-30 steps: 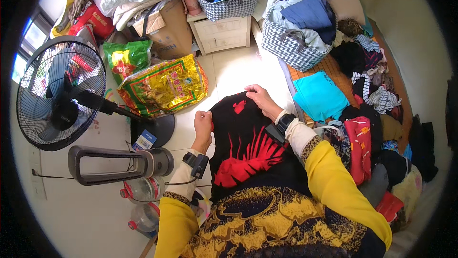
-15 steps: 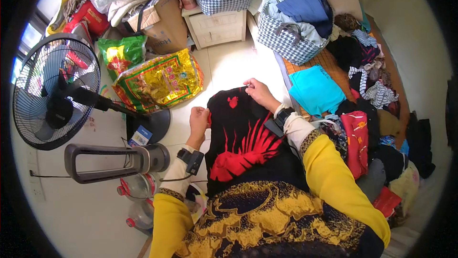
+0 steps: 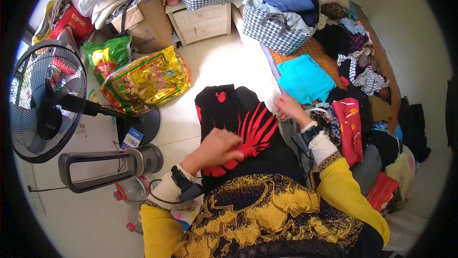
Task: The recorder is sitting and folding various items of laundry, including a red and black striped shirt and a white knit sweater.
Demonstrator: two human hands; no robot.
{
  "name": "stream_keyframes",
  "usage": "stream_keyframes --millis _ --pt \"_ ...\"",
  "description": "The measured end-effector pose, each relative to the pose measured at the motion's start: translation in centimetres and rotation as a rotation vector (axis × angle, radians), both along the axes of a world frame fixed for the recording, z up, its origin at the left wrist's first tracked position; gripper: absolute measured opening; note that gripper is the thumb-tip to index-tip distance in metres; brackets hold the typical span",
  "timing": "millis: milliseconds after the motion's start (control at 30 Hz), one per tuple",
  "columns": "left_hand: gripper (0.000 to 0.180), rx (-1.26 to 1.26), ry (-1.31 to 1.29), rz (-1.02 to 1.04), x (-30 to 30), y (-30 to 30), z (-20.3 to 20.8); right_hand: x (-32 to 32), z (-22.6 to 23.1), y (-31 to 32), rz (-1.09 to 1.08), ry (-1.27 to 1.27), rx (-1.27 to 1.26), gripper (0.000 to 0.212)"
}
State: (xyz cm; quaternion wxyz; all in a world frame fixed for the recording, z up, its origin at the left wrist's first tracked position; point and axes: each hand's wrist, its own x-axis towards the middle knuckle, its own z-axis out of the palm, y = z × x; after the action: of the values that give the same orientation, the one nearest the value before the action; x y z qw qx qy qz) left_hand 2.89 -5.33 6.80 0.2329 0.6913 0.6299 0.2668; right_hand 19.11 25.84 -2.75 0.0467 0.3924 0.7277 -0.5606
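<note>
A black garment [image 3: 222, 115] with a red feather-like print and a small red motif is spread over my lap, its narrow end pointing away from me. My left hand [image 3: 220, 149] is over the red print, thumb apart from the fingers and nothing visible in it. Just past the garment's right edge, my right hand [image 3: 289, 108] has its fingers curled closed; what they hold, if anything, is hidden. Dark grey cloth [image 3: 292, 136] lies below that hand, beside the garment. Both wrists wear dark devices with straps and cables.
A standing fan [image 3: 50, 103] and a bladeless fan [image 3: 112, 165] stand left, near plastic bottles [image 3: 134, 189]. Ahead are a gold package [image 3: 150, 81], a drawer cabinet [image 3: 202, 21] and a checked basket [image 3: 276, 29] of clothes. A folded turquoise cloth [image 3: 305, 79] and heaped clothes [image 3: 369, 115] lie right.
My left hand has let go of the garment's left edge and come nearer, over the print. My right hand has left the far edge and moved right and nearer.
</note>
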Motion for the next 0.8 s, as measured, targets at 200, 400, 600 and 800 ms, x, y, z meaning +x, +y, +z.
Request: stream_keyframes --millis 200,400,600,800 --pt "0.042 -0.038 0.117 -0.081 1.7 -1.2 -0.3 3.1 -1.4 -2.7 0.163 -0.230 0.068 0.044" --pt "0.029 -0.193 -0.183 -0.151 1.8 -1.9 0.7 2.8 -2.0 -2.9 -0.121 -0.039 -0.587 0.040" --pt "0.022 -0.468 -0.564 -0.040 0.9 -1.0 2.6 -0.2 -3.8 -2.6 -0.321 0.271 -0.761 0.034" --pt "0.027 -0.410 -0.478 0.125 2.6 -1.8 -0.8 -2.5 -2.8 -1.1 -0.542 0.683 -0.600 0.055"
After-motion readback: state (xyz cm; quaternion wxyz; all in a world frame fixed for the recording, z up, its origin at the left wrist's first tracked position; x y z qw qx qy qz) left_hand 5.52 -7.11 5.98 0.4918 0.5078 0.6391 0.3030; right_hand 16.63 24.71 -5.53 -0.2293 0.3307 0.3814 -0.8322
